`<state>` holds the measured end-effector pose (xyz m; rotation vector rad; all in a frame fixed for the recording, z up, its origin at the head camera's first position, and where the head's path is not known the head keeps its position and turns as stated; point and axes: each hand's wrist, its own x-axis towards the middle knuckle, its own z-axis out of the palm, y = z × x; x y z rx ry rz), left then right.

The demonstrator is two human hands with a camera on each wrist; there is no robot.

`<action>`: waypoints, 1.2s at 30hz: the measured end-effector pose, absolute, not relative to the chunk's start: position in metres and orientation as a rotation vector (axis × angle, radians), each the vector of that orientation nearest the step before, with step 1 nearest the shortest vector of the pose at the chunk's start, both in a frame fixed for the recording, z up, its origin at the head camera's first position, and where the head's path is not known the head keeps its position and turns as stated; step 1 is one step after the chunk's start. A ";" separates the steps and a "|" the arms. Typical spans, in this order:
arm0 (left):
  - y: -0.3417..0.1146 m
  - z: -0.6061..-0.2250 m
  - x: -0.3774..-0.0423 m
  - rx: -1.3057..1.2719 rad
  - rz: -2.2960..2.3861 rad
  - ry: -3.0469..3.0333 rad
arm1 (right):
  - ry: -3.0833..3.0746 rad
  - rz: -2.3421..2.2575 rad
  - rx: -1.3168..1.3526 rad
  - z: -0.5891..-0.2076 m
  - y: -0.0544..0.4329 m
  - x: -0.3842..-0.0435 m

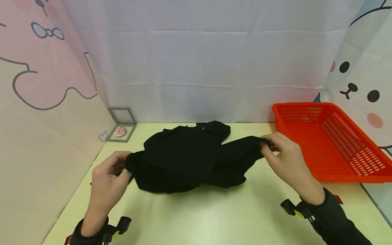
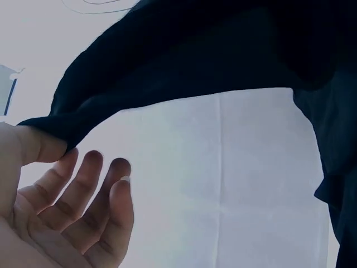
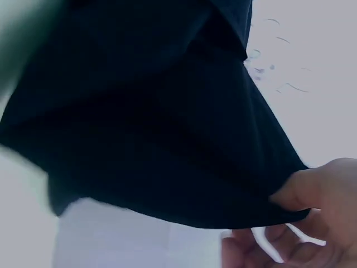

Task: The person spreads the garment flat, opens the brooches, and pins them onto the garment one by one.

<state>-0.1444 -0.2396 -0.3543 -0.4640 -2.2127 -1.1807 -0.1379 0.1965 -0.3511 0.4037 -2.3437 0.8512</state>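
A black shirt (image 1: 183,156) lies bunched over the middle of the table, with a small bluish spot near its far edge. My left hand (image 1: 108,182) pinches the left end of the cloth between thumb and fingers. In the left wrist view, the thumb and index finger grip a corner of the shirt (image 2: 184,61), the other fingers loosely bent below. At the right, my right hand (image 1: 286,161) pinches another end, pulled outward and raised. The right wrist view has the shirt (image 3: 167,145) stretched from the thumb, with the fingers underneath.
A red plastic basket (image 1: 324,170) with perforated sides stands at the right of the table (image 1: 214,217). At the back left corner sits an open grey-framed case (image 1: 132,133) holding a pink round item (image 1: 120,131). White cloth (image 1: 196,68) hangs behind, with printed panels on both sides.
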 end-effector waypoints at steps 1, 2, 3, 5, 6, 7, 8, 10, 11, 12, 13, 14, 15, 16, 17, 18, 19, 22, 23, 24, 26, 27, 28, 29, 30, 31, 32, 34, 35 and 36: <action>-0.239 -0.353 -0.144 -0.458 -1.189 -2.206 | -2.299 0.859 0.418 -0.348 0.198 -0.137; -0.239 -0.353 -0.144 -0.464 -1.199 -2.203 | -2.259 0.866 0.437 -0.345 0.199 -0.137; -0.239 -0.353 -0.144 -0.487 -1.199 -2.205 | -2.226 0.873 0.462 -0.342 0.200 -0.136; -0.240 -0.355 -0.145 -0.609 -1.199 -2.203 | -2.195 0.882 0.537 -0.339 0.201 -0.134; -0.240 -0.357 -0.146 -0.710 -1.187 -2.201 | -2.200 0.891 0.586 -0.338 0.202 -0.133; -0.240 -0.359 -0.147 -0.830 -1.174 -2.197 | -2.211 0.898 0.647 -0.338 0.203 -0.131; -0.240 -0.362 -0.147 -0.963 -1.163 -2.189 | -2.229 0.909 0.720 -0.339 0.203 -0.130; -0.237 -0.370 -0.149 -1.238 -1.170 -2.160 | -2.299 0.933 0.880 -0.343 0.204 -0.129; -0.234 -0.374 -0.148 -1.362 -1.189 -2.154 | -2.349 0.956 0.961 -0.346 0.203 -0.128; -0.231 -0.379 -0.147 -1.470 -1.224 -2.160 | -2.401 0.978 1.039 -0.348 0.202 -0.127; -0.226 -0.384 -0.146 -1.563 -1.252 -2.176 | -2.456 0.997 1.110 -0.352 0.201 -0.126; -0.222 -0.389 -0.144 -1.640 -1.287 -2.203 | -2.517 1.016 1.162 -0.355 0.199 -0.126; -0.217 -0.393 -0.142 -1.707 -1.322 -2.240 | -2.580 1.038 1.205 -0.358 0.196 -0.125; -0.212 -0.398 -0.140 -1.757 -1.353 -2.303 | -2.635 1.062 1.243 -0.362 0.194 -0.124; -0.208 -0.402 -0.139 -1.802 -1.368 -2.363 | -2.689 1.083 1.275 -0.366 0.192 -0.123; -0.203 -0.406 -0.138 -1.839 -1.373 -2.420 | -2.733 1.108 1.307 -0.370 0.189 -0.123; -0.200 -0.409 -0.137 -1.865 -1.367 -2.480 | -2.775 1.128 1.332 -0.374 0.186 -0.122; -0.190 -0.417 -0.137 -1.921 -1.347 -2.612 | -2.872 1.197 1.423 -0.388 0.178 -0.120; -0.188 -0.420 -0.137 -1.945 -1.338 -2.626 | -2.904 1.212 1.450 -0.393 0.176 -0.119; -0.185 -0.423 -0.136 -1.960 -1.331 -2.647 | -2.936 1.229 1.478 -0.398 0.174 -0.118; -0.181 -0.427 -0.136 -1.975 -1.314 -2.701 | -3.016 1.249 1.518 -0.407 0.170 -0.116; -0.180 -0.429 -0.136 -1.978 -1.295 -2.728 | -3.074 1.248 1.527 -0.411 0.168 -0.116; -0.178 -0.431 -0.136 -1.975 -1.267 -2.758 | -3.142 1.234 1.536 -0.415 0.168 -0.117; -0.177 -0.432 -0.136 -1.966 -1.242 -2.785 | -3.224 1.230 1.537 -0.417 0.168 -0.118; -0.177 -0.433 -0.137 -1.948 -1.218 -2.814 | -3.312 1.244 1.521 -0.418 0.169 -0.120; -0.177 -0.432 -0.138 -1.923 -1.199 -2.837 | -3.391 1.253 1.498 -0.419 0.171 -0.123; -0.177 -0.432 -0.139 -1.897 -1.181 -2.848 | -3.460 1.268 1.473 -0.418 0.173 -0.128; -0.177 -0.430 -0.141 -1.834 -1.158 -2.863 | -3.518 1.355 1.431 -0.415 0.181 -0.138; -0.177 -0.429 -0.143 -1.795 -1.157 -2.867 | -3.510 1.440 1.396 -0.413 0.185 -0.144; -0.177 -0.427 -0.145 -1.756 -1.150 -2.870 | -3.474 1.525 1.365 -0.411 0.189 -0.149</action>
